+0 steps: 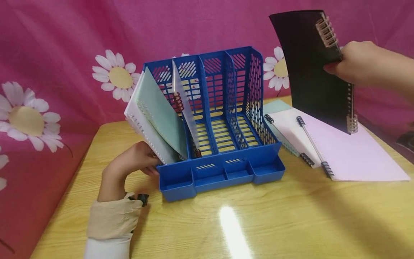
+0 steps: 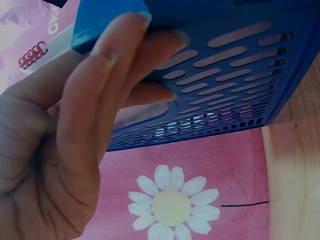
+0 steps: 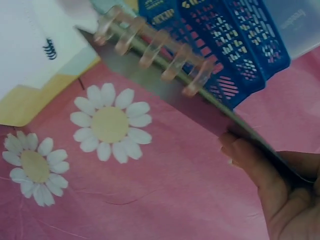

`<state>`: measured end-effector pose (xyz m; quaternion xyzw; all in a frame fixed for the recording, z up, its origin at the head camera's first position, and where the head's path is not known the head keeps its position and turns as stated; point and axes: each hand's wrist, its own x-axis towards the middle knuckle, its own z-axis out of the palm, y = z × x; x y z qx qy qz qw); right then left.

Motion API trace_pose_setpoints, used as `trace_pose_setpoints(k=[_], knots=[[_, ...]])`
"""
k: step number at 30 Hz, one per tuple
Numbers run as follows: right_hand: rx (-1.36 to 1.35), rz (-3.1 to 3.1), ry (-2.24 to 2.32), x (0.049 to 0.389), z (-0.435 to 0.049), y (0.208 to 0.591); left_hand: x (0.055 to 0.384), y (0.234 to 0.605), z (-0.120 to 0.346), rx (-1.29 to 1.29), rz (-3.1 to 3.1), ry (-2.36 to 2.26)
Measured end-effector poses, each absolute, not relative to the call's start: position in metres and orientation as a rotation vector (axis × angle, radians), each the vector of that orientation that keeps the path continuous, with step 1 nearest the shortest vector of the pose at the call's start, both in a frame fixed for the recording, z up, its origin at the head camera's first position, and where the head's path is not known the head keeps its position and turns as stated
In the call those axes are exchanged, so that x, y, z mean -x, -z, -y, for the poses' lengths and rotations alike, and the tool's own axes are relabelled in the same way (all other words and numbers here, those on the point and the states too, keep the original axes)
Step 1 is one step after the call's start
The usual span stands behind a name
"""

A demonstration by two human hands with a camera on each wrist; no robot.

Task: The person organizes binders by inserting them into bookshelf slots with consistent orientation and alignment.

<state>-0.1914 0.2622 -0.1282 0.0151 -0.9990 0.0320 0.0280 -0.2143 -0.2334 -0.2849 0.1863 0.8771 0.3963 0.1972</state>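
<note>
My right hand (image 1: pixel 359 64) holds a black-covered notebook (image 1: pixel 310 68) with clear ring binding by its bound edge, raised above the table's right side. The right wrist view shows the notebook (image 3: pixel 165 85) nearly edge-on between thumb and fingers. A blue desktop file organizer (image 1: pixel 223 158) stands mid-table, with upright dividers and small front trays. At its left front edge, my left hand (image 1: pixel 132 163) grips the side panel (image 2: pixel 220 75), fingers against its outer face. White and pale green notebooks (image 1: pixel 165 111) lean in the leftmost slot; a clear-covered notebook (image 1: pixel 187 108) stands beside them.
On the table's right lie a lilac notebook (image 1: pixel 359 154), a white notebook (image 1: pixel 288 126) and a pale green one (image 1: pixel 276 107), overlapping. A pink flowered cloth (image 1: pixel 207 25) hangs behind the wooden table (image 1: pixel 275 223).
</note>
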Motion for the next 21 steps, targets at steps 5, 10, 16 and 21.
trace_pose_setpoints(k=[5,10,16,21], knots=[[-0.1,3.058,-0.125,0.189,-0.25,0.124,0.213,0.284,0.237,-0.502,-2.463,-1.107],[-0.115,3.033,-0.17,0.188,-0.242,0.12,0.212,0.284,0.239,-0.489,-2.472,-1.093],[-0.139,3.047,-0.215,0.186,-0.237,0.114,0.21,0.283,0.24,-0.503,-2.468,-1.098],[-0.161,3.051,-0.323,0.186,-0.228,0.11,0.211,0.282,0.241,-0.512,-2.474,-1.102]])
